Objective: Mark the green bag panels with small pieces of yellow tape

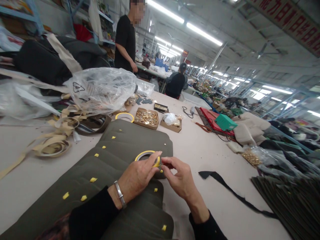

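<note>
My left hand [137, 176], with a silver bracelet at the wrist, is closed on a yellow tape roll [145, 154] above the dark olive fabric pieces [117, 173]. Just right of it, my right hand [180, 175] has its thumb and forefinger pinched near the roll's edge; what lies between them is too small to make out. Small yellow tape bits [93, 180] are scattered over the fabric, which lies in overlapping layers on the pale table.
Beyond the fabric are another yellow tape roll [124, 116] and boxes of metal parts [146, 118]. Coiled beige strips [53, 145] and plastic bags [102, 88] lie left. A black strip [232, 190] and stacked dark fabric [290, 200] lie right. One person stands beyond; another sits.
</note>
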Motion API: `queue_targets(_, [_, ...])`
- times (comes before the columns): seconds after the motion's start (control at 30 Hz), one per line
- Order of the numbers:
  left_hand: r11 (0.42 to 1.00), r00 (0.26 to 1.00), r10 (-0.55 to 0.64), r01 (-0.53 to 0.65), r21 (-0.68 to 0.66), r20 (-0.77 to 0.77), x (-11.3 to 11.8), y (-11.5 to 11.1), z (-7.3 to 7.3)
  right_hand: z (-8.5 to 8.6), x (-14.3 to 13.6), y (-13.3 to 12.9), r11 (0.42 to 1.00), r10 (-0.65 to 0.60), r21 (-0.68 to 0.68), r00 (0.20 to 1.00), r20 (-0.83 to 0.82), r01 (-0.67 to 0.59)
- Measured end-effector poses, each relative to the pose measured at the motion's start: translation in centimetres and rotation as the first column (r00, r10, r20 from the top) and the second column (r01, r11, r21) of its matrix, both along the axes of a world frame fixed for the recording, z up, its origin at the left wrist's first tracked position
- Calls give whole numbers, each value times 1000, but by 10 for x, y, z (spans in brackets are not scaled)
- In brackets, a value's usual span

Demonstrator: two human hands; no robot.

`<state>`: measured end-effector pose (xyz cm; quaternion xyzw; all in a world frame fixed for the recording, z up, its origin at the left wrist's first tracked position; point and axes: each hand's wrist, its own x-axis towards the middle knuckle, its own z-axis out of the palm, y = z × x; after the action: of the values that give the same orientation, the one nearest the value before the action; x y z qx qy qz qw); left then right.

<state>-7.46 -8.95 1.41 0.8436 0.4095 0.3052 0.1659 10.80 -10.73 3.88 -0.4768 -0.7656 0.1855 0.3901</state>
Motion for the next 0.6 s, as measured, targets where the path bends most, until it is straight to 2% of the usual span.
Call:
queue_targets(0.1, [1000, 1000, -12, 12, -17, -6, -1, -1, -1, 1, -5, 2, 995, 53, 82, 993, 110, -62])
queue_targets(0.2, [998, 1000, -3, 3, -58, 0, -2, -2, 0, -6, -6, 4, 990, 64, 115, 984, 164, -83])
queue_targets(0.37, [995, 999, -47, 45, -93, -10, -2, -2, 8, -23, -6, 9, 973, 28, 223, 990, 135, -58])
queue_targets(0.47, [996, 999, 3, -6, -93, -38, 0, 0, 11, -30, -9, 12, 958, -26, 288, 995, 97, -3])
queue_targets(0.53, [996, 996, 45, -50, -73, -71, 2, 1, 11, -30, -13, 11, 962, -63, 269, 996, 60, 44])
queue_targets(0.6, [997, 994, 57, -61, -39, -96, 2, 3, 9, -26, -17, 10, 981, -112, 162, 994, 1, 110])
